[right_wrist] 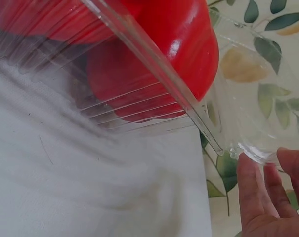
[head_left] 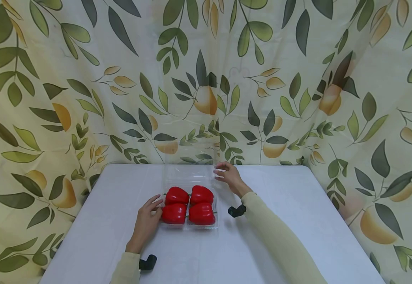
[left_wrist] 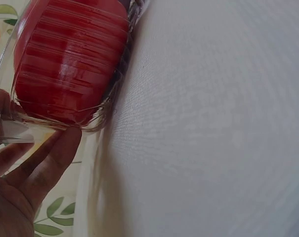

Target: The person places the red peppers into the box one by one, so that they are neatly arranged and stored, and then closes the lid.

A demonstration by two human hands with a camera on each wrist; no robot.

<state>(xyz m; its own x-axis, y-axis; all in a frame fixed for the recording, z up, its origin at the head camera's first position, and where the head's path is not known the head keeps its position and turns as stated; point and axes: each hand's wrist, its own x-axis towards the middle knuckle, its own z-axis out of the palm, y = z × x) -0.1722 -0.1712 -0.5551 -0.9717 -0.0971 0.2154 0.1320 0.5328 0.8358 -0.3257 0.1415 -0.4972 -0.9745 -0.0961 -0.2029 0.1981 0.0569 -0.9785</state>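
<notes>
Several glossy red bell peppers sit side by side in a clear plastic clamshell box. Its transparent lid stands raised at the back. At the box's left side, my left hand has its fingers extended, and in the left wrist view a fingertip meets the ribbed wall below the rim. My right hand is at the lid's right edge, behind the peppers. Seen from the right wrist, the thumb and fingers pinch the rounded plastic edge.
A white-covered table carries the box near its middle. Behind and beside the table hangs a cream curtain with leaf and fruit prints. Black wrist devices are strapped to both wrists.
</notes>
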